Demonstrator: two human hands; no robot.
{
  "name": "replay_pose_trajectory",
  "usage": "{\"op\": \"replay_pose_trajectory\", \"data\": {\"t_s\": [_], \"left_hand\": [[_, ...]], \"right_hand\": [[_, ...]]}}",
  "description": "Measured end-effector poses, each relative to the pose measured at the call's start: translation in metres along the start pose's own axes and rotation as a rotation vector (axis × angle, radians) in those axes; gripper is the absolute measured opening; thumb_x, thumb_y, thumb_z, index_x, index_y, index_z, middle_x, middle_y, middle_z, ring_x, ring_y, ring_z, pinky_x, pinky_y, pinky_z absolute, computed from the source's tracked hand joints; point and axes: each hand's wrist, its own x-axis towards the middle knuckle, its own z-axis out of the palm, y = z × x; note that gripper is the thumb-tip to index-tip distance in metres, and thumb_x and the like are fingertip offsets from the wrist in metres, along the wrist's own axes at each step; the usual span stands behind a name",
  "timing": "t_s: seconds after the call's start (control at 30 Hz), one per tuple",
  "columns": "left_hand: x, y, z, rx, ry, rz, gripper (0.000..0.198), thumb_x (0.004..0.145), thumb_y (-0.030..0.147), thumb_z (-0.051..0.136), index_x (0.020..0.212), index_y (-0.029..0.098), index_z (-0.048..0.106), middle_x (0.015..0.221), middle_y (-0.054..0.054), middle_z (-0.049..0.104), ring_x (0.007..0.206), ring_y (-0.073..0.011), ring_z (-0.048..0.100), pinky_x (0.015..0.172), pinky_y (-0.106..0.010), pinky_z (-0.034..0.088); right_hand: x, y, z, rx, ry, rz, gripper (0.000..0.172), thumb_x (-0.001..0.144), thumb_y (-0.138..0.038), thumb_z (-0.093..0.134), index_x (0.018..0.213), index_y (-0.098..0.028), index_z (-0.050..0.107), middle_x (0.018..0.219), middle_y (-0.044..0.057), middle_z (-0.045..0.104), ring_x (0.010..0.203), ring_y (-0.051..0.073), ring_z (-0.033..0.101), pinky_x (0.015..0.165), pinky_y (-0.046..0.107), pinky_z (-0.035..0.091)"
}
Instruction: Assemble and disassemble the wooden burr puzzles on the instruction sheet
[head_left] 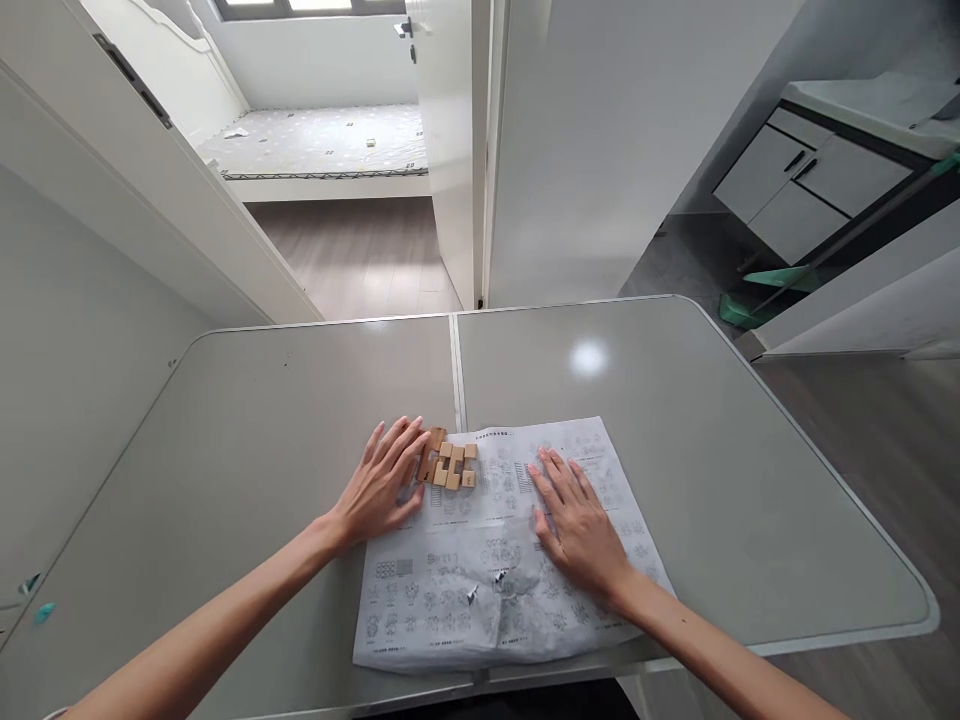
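A creased, printed paper sheet with rows of small diagrams lies on the table, torn in two small spots near its lower middle. Several notched wooden puzzle blocks rest in a cluster on its upper left part. My left hand is at the left side of the cluster, fingers stretched out, fingertips touching or just over the leftmost darker blocks; exact contact is hidden. On the right part of the sheet, my right hand lies flat with its fingers spread and holds nothing.
The grey folding table has a seam down its middle and a pale raised rim. Past it stand an open white door and a bed. A white cabinet and a green dustpan are at the right.
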Motion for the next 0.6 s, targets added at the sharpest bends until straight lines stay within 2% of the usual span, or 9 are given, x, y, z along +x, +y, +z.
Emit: {"op": "replay_pose_trajectory", "data": {"t_s": [0.13,0.27,0.4,0.6], "left_hand": [[0.01,-0.007,-0.005,-0.056,-0.03,0.037,0.093,0.094,0.028,0.06,0.173,0.029,0.012,0.175,-0.01,0.037,0.164,-0.0375,0.028,0.135,-0.066,0.013],[0.015,-0.014,-0.009,-0.088,-0.046,0.059,0.094,0.09,0.028,0.063,0.172,0.033,0.018,0.166,-0.007,0.05,0.154,-0.0353,0.041,0.133,-0.059,0.024],[0.018,-0.018,-0.008,-0.109,-0.033,0.046,0.097,0.084,0.03,0.067,0.171,0.034,0.024,0.157,-0.01,0.053,0.145,-0.0374,0.045,0.125,-0.057,0.035],[0.023,-0.02,0.0,-0.116,-0.006,-0.003,0.088,0.083,0.042,0.072,0.163,0.035,0.038,0.136,-0.012,0.053,0.131,-0.0367,0.048,0.114,-0.055,0.042]], "right_hand": [[0.0,0.0,-0.001,0.006,0.001,0.003,0.077,0.104,-0.02,0.046,0.175,-0.019,0.016,0.179,0.014,0.027,0.165,0.033,0.028,0.132,0.058,0.03],[0.0,0.0,-0.002,0.01,0.001,0.002,0.074,0.104,-0.02,0.045,0.174,-0.019,0.02,0.178,0.014,0.03,0.164,0.033,0.029,0.132,0.058,0.029],[-0.001,0.002,-0.001,0.007,-0.003,0.005,0.072,0.105,-0.021,0.045,0.173,-0.019,0.024,0.178,0.014,0.032,0.165,0.033,0.029,0.132,0.057,0.029],[-0.003,0.005,0.003,-0.001,0.01,-0.007,0.07,0.105,-0.023,0.046,0.172,-0.018,0.027,0.177,0.014,0.033,0.165,0.032,0.028,0.132,0.057,0.029]]}}
